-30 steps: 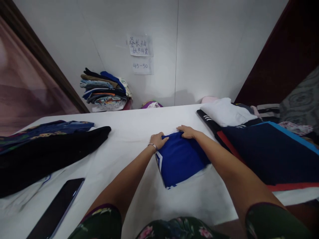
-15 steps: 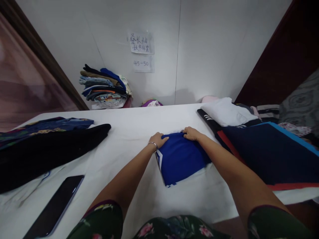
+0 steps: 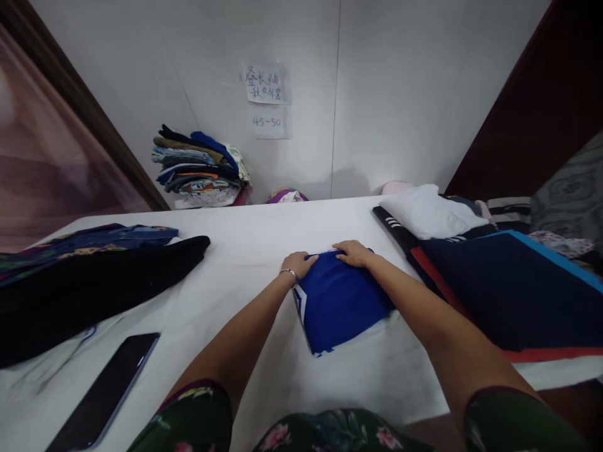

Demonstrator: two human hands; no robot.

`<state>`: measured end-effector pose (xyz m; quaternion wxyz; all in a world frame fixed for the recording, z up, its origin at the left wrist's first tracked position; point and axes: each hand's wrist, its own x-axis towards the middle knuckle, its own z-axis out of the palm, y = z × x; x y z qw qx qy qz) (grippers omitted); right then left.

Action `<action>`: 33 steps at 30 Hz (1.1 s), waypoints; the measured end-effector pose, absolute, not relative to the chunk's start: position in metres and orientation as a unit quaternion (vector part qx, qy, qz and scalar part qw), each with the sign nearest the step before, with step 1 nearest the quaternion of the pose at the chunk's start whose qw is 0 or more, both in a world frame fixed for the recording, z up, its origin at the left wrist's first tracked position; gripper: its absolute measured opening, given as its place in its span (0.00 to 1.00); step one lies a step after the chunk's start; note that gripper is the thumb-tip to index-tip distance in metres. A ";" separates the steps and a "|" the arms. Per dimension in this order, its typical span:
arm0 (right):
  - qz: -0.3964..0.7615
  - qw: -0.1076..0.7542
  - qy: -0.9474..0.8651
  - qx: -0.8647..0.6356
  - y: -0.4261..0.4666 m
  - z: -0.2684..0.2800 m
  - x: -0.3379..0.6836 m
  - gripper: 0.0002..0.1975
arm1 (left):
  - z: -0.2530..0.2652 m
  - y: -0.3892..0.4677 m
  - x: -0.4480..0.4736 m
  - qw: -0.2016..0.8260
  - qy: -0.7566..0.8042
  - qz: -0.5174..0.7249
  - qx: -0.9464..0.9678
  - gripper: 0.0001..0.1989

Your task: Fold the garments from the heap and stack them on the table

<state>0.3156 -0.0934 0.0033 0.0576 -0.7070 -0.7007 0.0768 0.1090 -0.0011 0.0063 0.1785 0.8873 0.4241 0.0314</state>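
A folded blue garment (image 3: pixel 346 301) with white trim on its left side lies flat on the white-covered table (image 3: pixel 245 238). At its far left corner, my left hand (image 3: pixel 298 265) grips the edge, thumb on top and fingers mostly out of sight behind it. My right hand (image 3: pixel 354 253) holds the same far edge near the middle, its thumb over the cloth and its fingers curled beyond it. A bracelet circles my left wrist. The garment's exact kind cannot be made out in its folded shape.
A black garment (image 3: pixel 103 282) and a phone (image 3: pixel 106 389) lie on the left. Folded clothes form a stack (image 3: pixel 200 166) at the back left. On the right are a navy garment (image 3: pixel 509 289) and a white one (image 3: pixel 431 212). Paper notes (image 3: pixel 268 85) hang on the wall.
My right hand has shifted left along the garment's far edge, closer to my left hand. The left hand stays at its corner.
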 end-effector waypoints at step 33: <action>0.124 0.275 -0.536 -0.789 -0.168 -0.025 0.326 0.30 | -0.025 -0.003 0.088 0.216 0.483 0.192 0.826 0.23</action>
